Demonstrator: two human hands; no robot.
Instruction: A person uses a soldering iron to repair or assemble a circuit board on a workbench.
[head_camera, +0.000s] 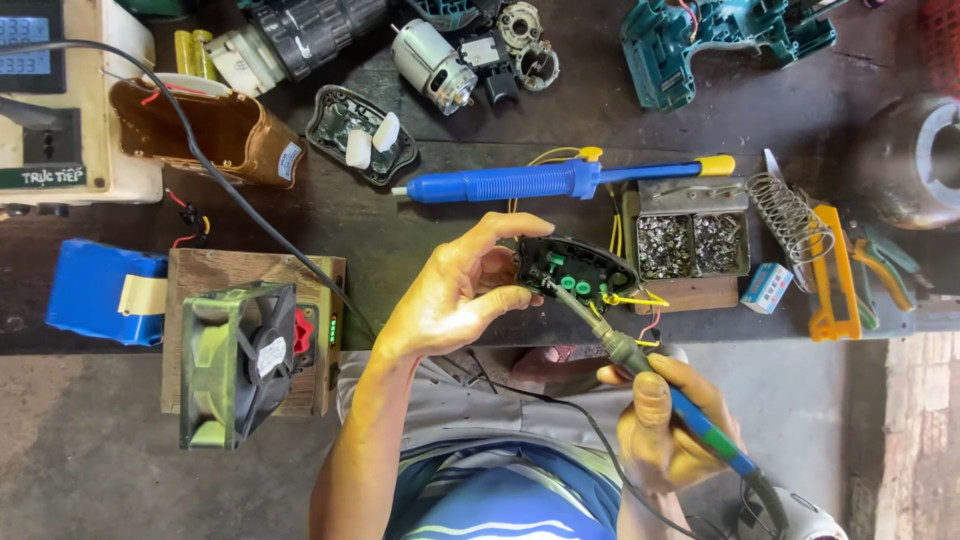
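Desoldering pump (520, 182), solder-scrap tray (692, 243) just beyond held circuit board (577, 270).

Beyond the fingertips (520, 225) the blue desoldering pump (540, 182) bars the way — bare tabletop (400, 240) just left of them.

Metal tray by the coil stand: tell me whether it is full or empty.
Full. Both compartments of the metal tray are heaped with silvery scraps, near the coil stand. What the scraps are: cannot tell.

Blue desoldering pump (520, 182), cooling fan (238, 362), motor (433, 66)
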